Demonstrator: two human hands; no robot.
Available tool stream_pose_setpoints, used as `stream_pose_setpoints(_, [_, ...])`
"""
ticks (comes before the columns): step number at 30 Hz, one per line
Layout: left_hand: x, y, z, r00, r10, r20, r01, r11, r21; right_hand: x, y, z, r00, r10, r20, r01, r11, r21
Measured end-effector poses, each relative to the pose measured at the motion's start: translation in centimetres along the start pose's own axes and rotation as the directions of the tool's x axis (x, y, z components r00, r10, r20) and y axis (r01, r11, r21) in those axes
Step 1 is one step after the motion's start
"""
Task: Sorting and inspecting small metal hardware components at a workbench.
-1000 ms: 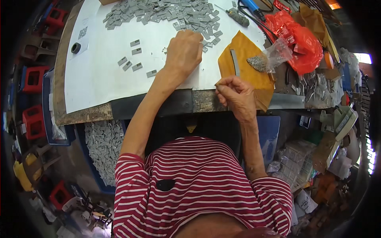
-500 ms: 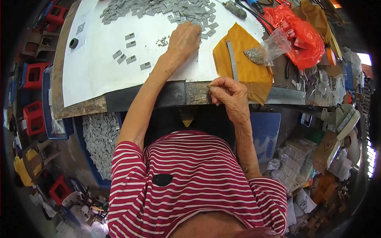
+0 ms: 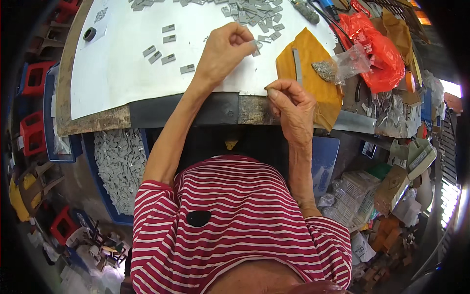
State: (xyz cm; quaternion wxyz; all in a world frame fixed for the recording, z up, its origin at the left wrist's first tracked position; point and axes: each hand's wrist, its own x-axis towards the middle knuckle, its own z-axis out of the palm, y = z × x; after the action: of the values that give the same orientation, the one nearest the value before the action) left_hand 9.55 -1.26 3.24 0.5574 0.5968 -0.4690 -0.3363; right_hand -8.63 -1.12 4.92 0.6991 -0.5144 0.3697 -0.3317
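Above the white sheet, my left hand pinches a small flat grey metal piece between thumb and fingers. My right hand is closed in a pinch at the table's front edge, beside the yellow cloth. Something tiny and dark shows at its fingertips, too small to name. A heap of like grey pieces lies beyond my left hand. Several more, among them one grey rectangle, lie apart on the sheet to the left.
A clear bag of tiny metal parts and a grey strip rest on the cloth. Beyond are a red plastic bag and a dark-handled tool. A blue bin of grey pieces stands below the table, left. A black tape roll lies far left.
My left hand has come away from the heap, nearer to my right hand, with a grey piece in its fingers. My right hand keeps its pinch. The whole view has shifted slightly.
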Motion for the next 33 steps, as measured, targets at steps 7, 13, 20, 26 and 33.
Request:
stream_pose_setpoints(7, [-4.6,0.5,-0.9,0.975,-0.222,0.021,0.211,0.888,-0.408,0.8,0.4,1.6,0.999,-0.036,-0.011,0.037,0.997,0.072])
stream_pose_setpoints(13, [-5.6,0.0,-0.7,0.973,-0.228,0.044,0.226,0.888,-0.4,1.1,0.9,1.8,0.998,-0.046,-0.03,0.049,0.994,0.1])
stream_pose_setpoints(20, [-5.8,-0.7,-0.5,0.985,-0.17,0.027,0.17,0.936,-0.307,1.4,1.3,2.4,0.997,-0.015,-0.079,0.014,1.0,-0.01])
stream_pose_setpoints(26, [-5.9,-0.9,-0.4,0.993,-0.12,-0.003,0.115,0.964,-0.241,1.7,1.6,2.3,0.997,0.002,-0.073,-0.005,0.999,-0.044])
stream_pose_setpoints(33, [-6.2,-1.2,-0.2,0.998,-0.067,-0.018,0.063,0.983,-0.174,1.8,1.8,2.1,0.997,0.034,-0.062,-0.037,0.999,-0.04])
